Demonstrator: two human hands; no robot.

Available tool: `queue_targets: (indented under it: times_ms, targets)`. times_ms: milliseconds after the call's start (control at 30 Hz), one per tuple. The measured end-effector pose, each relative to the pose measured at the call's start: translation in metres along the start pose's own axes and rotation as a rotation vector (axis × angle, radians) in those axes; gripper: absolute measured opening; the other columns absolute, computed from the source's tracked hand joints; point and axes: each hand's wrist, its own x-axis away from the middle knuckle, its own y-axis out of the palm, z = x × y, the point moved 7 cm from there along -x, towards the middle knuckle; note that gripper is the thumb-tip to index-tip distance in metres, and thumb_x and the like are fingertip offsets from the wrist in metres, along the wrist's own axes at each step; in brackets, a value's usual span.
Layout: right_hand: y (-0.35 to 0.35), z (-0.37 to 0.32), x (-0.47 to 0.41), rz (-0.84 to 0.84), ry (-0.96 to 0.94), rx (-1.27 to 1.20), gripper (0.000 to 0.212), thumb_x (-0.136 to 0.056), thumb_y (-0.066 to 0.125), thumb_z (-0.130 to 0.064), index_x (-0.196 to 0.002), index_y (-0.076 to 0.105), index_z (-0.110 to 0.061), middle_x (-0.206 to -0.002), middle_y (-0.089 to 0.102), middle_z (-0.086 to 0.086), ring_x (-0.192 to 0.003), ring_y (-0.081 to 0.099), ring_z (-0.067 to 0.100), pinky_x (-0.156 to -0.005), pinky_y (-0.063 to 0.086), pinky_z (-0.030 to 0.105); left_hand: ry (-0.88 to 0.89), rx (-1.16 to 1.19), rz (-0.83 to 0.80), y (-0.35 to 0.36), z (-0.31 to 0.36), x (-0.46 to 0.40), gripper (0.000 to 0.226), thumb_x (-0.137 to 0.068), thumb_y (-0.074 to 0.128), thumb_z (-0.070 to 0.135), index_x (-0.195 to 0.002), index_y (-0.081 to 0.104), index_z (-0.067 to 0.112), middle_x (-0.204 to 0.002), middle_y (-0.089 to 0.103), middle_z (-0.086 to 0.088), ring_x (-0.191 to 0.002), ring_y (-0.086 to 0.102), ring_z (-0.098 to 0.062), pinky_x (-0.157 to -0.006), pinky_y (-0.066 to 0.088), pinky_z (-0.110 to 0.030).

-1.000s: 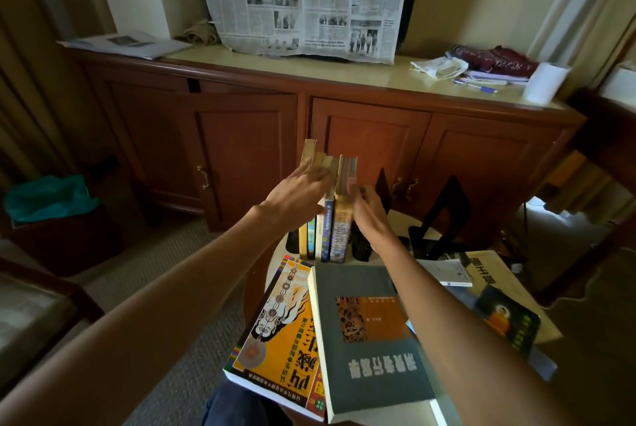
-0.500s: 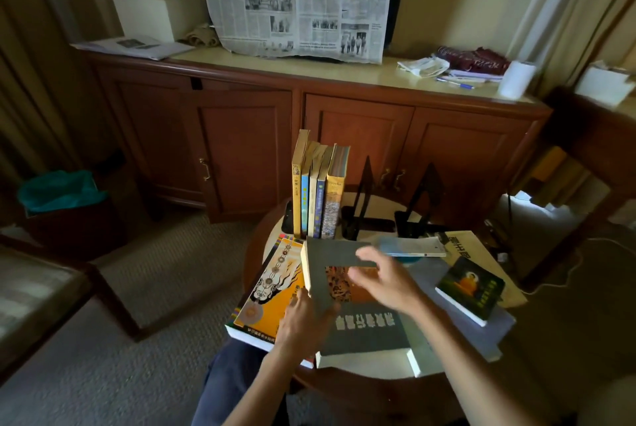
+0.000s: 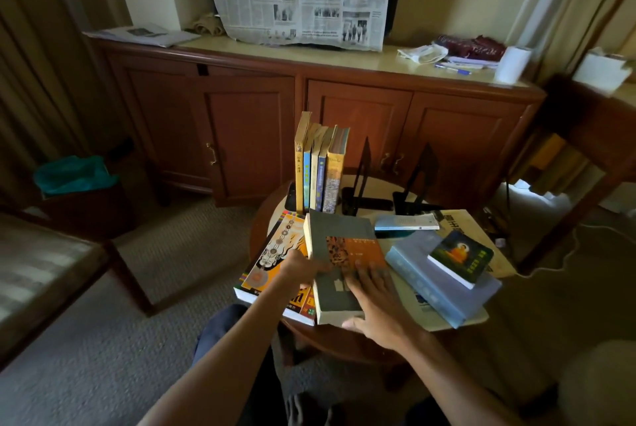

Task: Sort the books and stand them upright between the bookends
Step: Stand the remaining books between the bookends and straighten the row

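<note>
Several books [image 3: 318, 167] stand upright at the back of the round table [image 3: 265, 219], leaning against a black bookend [image 3: 361, 181]. A second black bookend [image 3: 418, 181] stands apart to the right. A grey book [image 3: 340, 233] with an orange panel lies on top of a large orange-yellow book [image 3: 275, 253]. My left hand [image 3: 303, 267] holds the grey book's left edge. My right hand [image 3: 375, 301] lies on its cover, with the thumb hooked at the near edge.
To the right lie a thick blue book [image 3: 437, 284] with a small green book [image 3: 461, 258] on it, and a thin pale-blue book [image 3: 406, 222] behind them. A wooden sideboard [image 3: 344, 115] stands behind the table. A chair [image 3: 51, 264] is at the left.
Both hands left the upright books and came back to the grey book. My right hand has slid toward its near edge and my left hand has moved up its left side.
</note>
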Motion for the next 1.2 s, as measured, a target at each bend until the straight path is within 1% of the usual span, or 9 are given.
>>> queue_targets:
  times_ms: [100,167,267,367,433,500,967,1100,1200]
  targets:
    - [-0.005,-0.008,0.005,0.053,-0.021,0.054,0.091,-0.079,0.065,-0.063,-0.151,0.027,-0.024,-0.159,0.027,0.016,-0.144,0.027,0.042,-0.117,0.013,0.054,0.037,-0.07,-0.016,-0.012,0.002,0.0,0.046,-0.087,0.074,0.038,-0.11,0.062,-0.001,-0.09,0.064,-0.007,-0.074,0.059,-0.016,-0.064,0.054,-0.03]
    - [0.003,-0.01,0.006,0.042,0.019,0.057,0.09,-0.072,0.069,-0.066,-0.144,0.04,-0.021,-0.146,0.048,0.019,-0.13,0.049,0.044,-0.108,0.034,0.06,0.111,-0.395,0.148,-0.038,0.003,-0.002,0.055,-0.091,0.06,0.055,-0.12,0.062,0.008,-0.11,0.059,-0.011,-0.1,0.056,-0.024,-0.089,0.049,-0.04]
    - [0.013,-0.015,0.005,0.024,0.051,0.035,0.083,-0.081,0.051,-0.07,-0.147,0.04,-0.02,-0.146,0.047,0.022,-0.13,0.048,0.047,-0.104,0.037,0.064,0.06,-0.668,0.319,-0.083,-0.023,-0.012,0.083,-0.083,0.058,0.069,-0.144,0.038,0.018,-0.145,0.039,-0.018,-0.135,0.037,-0.037,-0.109,0.034,-0.05]
    - [0.017,-0.01,0.0,0.011,0.089,0.042,0.088,-0.083,0.033,-0.075,-0.153,0.03,-0.021,-0.152,0.038,0.021,-0.136,0.037,0.046,-0.104,0.036,0.064,-0.096,-0.361,0.023,-0.097,-0.073,-0.031,0.107,-0.066,0.062,0.085,-0.133,0.052,0.003,-0.116,0.068,-0.017,-0.099,0.07,-0.028,-0.085,0.058,-0.042]
    - [0.014,-0.012,-0.004,0.029,0.086,0.015,0.09,-0.082,0.039,-0.073,-0.156,0.02,-0.024,-0.158,0.023,0.019,-0.142,0.022,0.044,-0.112,0.024,0.062,-0.138,-0.175,-0.185,-0.091,-0.086,-0.022,0.093,-0.069,0.066,0.078,-0.112,0.064,-0.005,-0.082,0.071,-0.017,-0.056,0.065,-0.021,-0.052,0.056,-0.03]
    - [0.012,-0.011,-0.009,0.052,0.093,-0.005,0.091,-0.084,0.047,-0.069,-0.156,0.008,-0.029,-0.161,0.005,0.013,-0.147,0.004,0.04,-0.117,0.004,0.056,-0.089,-0.139,-0.203,-0.093,-0.078,-0.014,0.082,-0.069,0.068,0.071,-0.099,0.063,-0.006,-0.07,0.066,-0.014,-0.042,0.053,-0.016,-0.041,0.044,-0.023]
    - [0.005,-0.013,-0.015,0.043,0.135,-0.031,0.085,-0.085,0.046,-0.073,-0.154,0.005,-0.043,-0.157,-0.013,-0.004,-0.151,-0.006,0.031,-0.117,-0.009,0.048,0.299,-0.584,0.473,-0.205,0.101,0.072,0.038,-0.065,0.084,0.049,-0.059,0.065,0.017,-0.076,0.069,-0.006,-0.071,0.065,-0.023,-0.056,0.048,-0.027]
    - [-0.018,-0.037,-0.028,0.097,0.152,-0.321,0.101,-0.083,0.057,-0.068,-0.15,-0.016,-0.046,-0.165,-0.01,-0.004,-0.152,-0.005,0.023,-0.122,0.005,0.053,0.392,-0.678,0.423,-0.215,0.162,0.109,0.034,-0.072,0.083,0.044,-0.066,0.072,0.012,-0.069,0.073,-0.002,-0.061,0.063,-0.017,-0.051,0.045,-0.027]
    - [-0.07,-0.066,-0.035,0.423,0.017,-0.396,0.108,-0.08,0.064,-0.063,-0.155,-0.01,-0.036,-0.166,-0.003,-0.003,-0.152,0.001,0.019,-0.121,0.015,0.052,0.436,-0.639,0.331,-0.203,0.192,0.118,0.037,-0.069,0.086,0.046,-0.062,0.073,0.012,-0.06,0.07,0.002,-0.05,0.054,-0.01,-0.047,0.041,-0.024]
